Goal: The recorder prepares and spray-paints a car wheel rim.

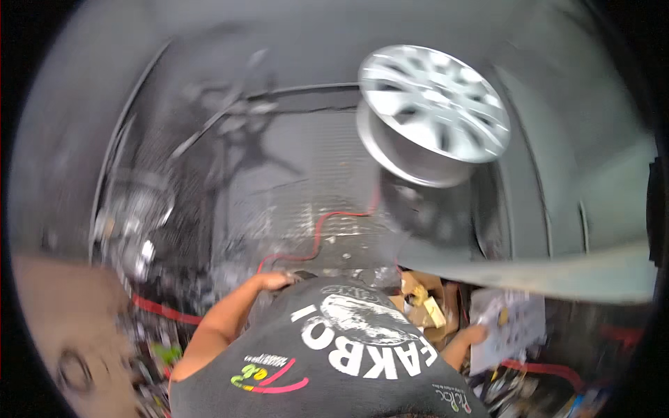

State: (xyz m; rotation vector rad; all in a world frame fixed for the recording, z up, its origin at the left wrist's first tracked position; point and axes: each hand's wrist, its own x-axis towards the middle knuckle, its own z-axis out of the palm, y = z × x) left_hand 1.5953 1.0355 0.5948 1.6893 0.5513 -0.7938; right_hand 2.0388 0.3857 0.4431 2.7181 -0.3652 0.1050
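Observation:
My left hand (274,281) is close against the front of the dark printed shirt (341,348). Its fingers are curled at a small dark thing beside the shirt, too blurred to name. Out to the right, my right hand (476,335) is at the edge of a white sheet (509,324) with small dark marks. Blur hides how its fingers are set, and whether they grip the sheet cannot be told. Ahead of me to the right is a silver multi-spoke car wheel rim (435,104), tilted, its face toward the upper right.
A dark stand with spread arms (244,122) is at the left, above a shiny blurred object (143,247). A red hose (320,230) winds across the dark floor. An open cardboard box (446,306) holds yellowish pieces. Grey panels rise at both sides.

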